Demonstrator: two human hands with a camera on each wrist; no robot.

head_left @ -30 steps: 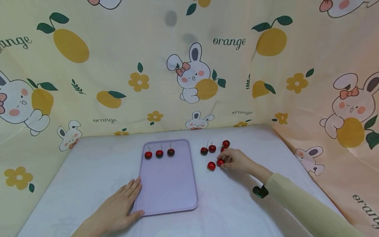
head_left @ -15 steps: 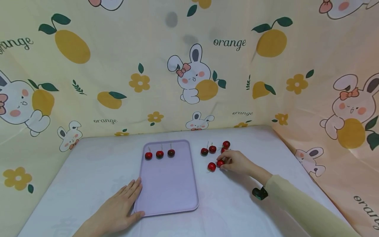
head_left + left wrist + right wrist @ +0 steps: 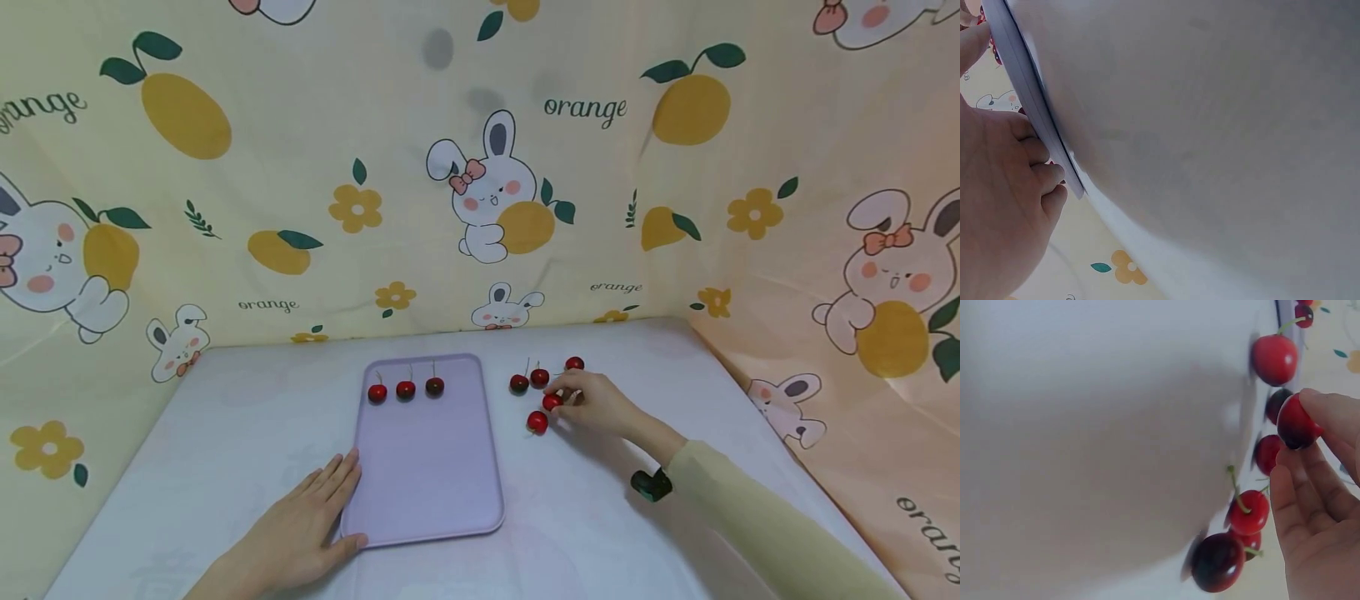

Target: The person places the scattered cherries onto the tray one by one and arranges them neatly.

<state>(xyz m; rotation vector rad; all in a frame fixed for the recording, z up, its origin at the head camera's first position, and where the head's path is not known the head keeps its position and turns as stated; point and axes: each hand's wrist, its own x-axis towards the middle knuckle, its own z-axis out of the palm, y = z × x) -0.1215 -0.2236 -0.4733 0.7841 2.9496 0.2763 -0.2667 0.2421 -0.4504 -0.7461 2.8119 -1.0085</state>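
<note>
Yellow cloth printed with rabbits and oranges (image 3: 480,167) hangs behind and to both sides of a pale table (image 3: 225,433). On the table, a lilac tray (image 3: 427,475) lies lengthwise in front of the person, and three cherries (image 3: 406,389) sit in a row along its far end, stems up.

At the tray's near left corner rests the left hand (image 3: 300,533), palm down, fingers straight and slightly spread, their tips against the tray's left edge and the thumb touching its near rim. The left wrist view shows the fingertips (image 3: 1041,169) pressed against that edge.

Right of the tray, the right hand (image 3: 600,404) reaches in from a pale yellow-green sleeve (image 3: 757,525) with a dark wrist device (image 3: 649,484) below it. Its thumb and fingertips are pinched on a red cherry (image 3: 552,402), lifted just clear of the table; the right wrist view shows it (image 3: 1296,422) between thumb and forefinger.

Loose cherries lie close around it on the bare table: one just nearer (image 3: 536,422), two side by side beyond (image 3: 528,381), one farther right (image 3: 574,363). Nothing lies on the tray between the held cherry and the row.
</note>
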